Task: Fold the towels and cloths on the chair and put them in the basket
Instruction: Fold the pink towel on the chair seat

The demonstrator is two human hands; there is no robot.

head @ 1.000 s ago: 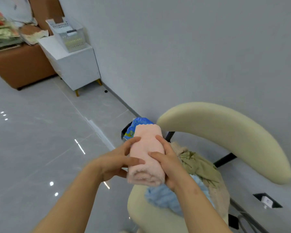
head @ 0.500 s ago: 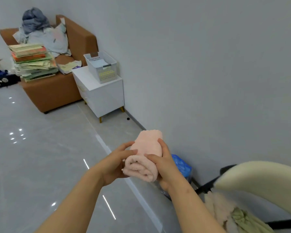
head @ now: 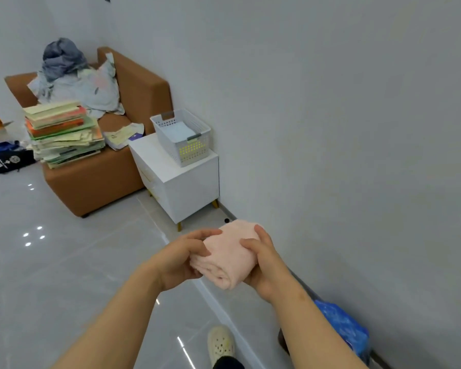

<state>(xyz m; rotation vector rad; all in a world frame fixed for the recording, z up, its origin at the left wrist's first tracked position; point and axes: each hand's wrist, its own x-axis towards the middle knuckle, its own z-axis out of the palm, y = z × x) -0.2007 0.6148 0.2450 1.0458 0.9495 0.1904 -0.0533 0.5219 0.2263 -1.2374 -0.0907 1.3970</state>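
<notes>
Left hand [head: 181, 258] and right hand [head: 264, 265], fingers curled, gripped a rolled pink towel [head: 225, 258] short of the white basket [head: 183, 137].

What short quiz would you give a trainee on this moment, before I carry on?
1. True or false: the left hand and right hand both hold the rolled pink towel.
2. The white basket stands on: A the floor; B the white cabinet; C a chair.
3. Fill in: the book stack rests on the brown ____.
Key: 1 true; 2 B; 3 sofa.
</notes>
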